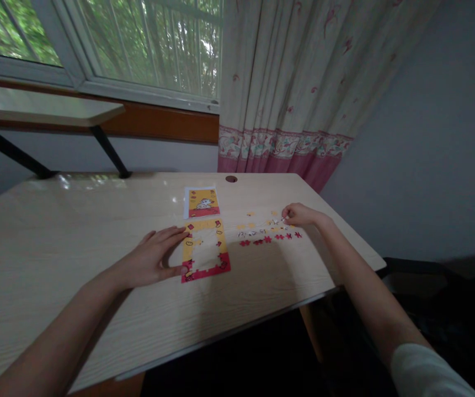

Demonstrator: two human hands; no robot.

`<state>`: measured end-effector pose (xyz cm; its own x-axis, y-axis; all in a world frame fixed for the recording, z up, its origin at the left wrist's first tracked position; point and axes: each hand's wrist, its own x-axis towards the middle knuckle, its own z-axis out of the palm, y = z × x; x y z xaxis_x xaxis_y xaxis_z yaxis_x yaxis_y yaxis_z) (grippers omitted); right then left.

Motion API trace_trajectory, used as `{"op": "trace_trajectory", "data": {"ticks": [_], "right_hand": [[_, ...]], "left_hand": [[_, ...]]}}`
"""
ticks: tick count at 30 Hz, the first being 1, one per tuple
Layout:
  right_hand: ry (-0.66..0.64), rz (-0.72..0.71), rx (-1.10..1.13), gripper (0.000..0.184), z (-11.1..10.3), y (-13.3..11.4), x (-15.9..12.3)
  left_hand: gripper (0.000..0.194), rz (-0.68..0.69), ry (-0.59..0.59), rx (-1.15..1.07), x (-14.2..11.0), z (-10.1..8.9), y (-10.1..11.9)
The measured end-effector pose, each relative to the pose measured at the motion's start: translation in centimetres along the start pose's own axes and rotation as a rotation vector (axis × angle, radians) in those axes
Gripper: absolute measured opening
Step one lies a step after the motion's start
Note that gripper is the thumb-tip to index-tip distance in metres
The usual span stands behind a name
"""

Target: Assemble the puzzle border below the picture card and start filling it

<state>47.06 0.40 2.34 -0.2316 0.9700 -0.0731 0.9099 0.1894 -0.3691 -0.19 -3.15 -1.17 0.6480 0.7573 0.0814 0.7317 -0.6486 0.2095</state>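
Note:
A partly assembled jigsaw puzzle (206, 272) lies flat on the desk, with a yellow and red border around a bare middle. My left hand (152, 258) rests at its left side, thumb and fingers stretched apart and touching the border's edge. Above the puzzle is a reference picture (204, 204) of a white cartoon animal on yellow and red. To the right, loose puzzle pieces (267, 239) are laid out in rows, yellow, white and red. Over the far right of these rows my right hand (299, 214) pinches a small puzzle piece, mostly hidden by the fingertips.
The pale wooden desk (55, 248) has a round cable hole (231, 179) near its back edge. A raised shelf (47, 106) on black legs stands at the back left. Behind are a window (150, 49) and a patterned curtain (287, 82); a wall (427, 138) is to the right.

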Motion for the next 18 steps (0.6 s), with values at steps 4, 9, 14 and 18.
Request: {"op": "trace_trajectory", "data": {"ticks": [4, 9, 14, 18], "right_hand": [[-0.007, 0.010, 0.045, 0.012, 0.4, -0.5, -0.5], [0.124, -0.008, 0.147, 0.030, -0.1, -0.7, -3.0], [0.320, 0.090, 0.153, 0.027, -0.3, 1.0, -6.8], [0.425, 0.233, 0.284, 0.029, 1.5, 3.2, -8.7]], "left_hand": [[0.087, 0.008, 0.005, -0.002, 0.0, 0.1, -0.1], [0.088, 0.012, -0.015, 0.016, 0.1, 0.0, 0.0], [0.086, 0.020, -0.004, 0.014, 0.1, 0.0, 0.0], [0.087, 0.021, 0.015, 0.000, 0.1, 0.0, 0.0]]}}
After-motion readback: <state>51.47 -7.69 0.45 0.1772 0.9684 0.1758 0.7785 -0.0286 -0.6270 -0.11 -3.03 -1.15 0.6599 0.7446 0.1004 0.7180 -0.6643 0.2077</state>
